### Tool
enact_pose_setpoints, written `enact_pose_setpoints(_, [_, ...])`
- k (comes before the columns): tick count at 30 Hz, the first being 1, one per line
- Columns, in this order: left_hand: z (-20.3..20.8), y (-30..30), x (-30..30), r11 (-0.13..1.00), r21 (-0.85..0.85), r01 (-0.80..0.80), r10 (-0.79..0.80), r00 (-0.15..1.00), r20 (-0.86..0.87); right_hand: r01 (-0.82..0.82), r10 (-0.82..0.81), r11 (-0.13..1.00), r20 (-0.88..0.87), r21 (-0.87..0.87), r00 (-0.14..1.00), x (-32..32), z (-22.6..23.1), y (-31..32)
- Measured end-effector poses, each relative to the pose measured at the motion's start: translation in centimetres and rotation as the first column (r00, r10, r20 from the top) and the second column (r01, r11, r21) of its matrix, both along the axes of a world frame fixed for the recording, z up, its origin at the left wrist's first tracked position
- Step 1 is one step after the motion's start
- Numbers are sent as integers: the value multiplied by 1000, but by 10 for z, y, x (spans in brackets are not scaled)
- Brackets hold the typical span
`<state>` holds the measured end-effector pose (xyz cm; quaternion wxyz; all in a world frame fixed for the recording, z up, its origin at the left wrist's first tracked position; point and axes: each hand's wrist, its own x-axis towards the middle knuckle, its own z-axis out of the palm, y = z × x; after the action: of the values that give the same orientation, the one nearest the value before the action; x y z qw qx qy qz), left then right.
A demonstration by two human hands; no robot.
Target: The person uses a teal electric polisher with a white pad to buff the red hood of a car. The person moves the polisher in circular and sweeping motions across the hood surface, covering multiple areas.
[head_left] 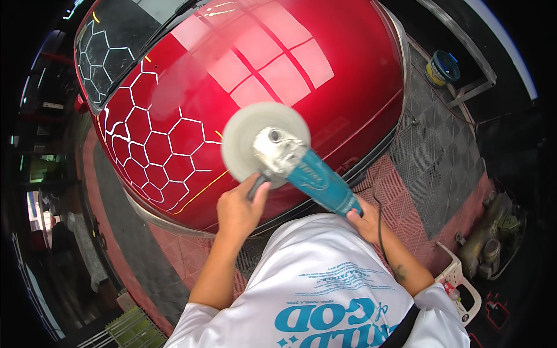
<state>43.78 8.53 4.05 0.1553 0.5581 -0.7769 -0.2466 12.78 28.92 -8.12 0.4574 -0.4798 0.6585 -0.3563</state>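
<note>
"White shirt [331, 246] nearest, then the teal polisher [316, 174] over the red hood [348, 40]!"

"Looks heavy, stiff; best gripped at both ends."

"And so it is: left hand [239, 207] wrapped round the black side handle [259, 185], right hand [365, 221] clasping its rear!"

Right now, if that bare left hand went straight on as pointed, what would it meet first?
Past the short black side handle it grips, the left hand would probably meet the round whitish pad; depth is unclear, so it might instead pass above it.
</note>
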Motion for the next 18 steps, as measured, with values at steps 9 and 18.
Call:
enact_pose_setpoints(9, [-77, 31, 196, 948, -148, -282, 257, 951, -172, -446, 479, 875, -204, 186, 854, 107, 45, -82])
enact_pose_setpoints(18, [-61, -29, 105, 984, -78, -161, 138, 961, -239, -161, 140, 986, -335, -36, 932, 64, 47, -51])
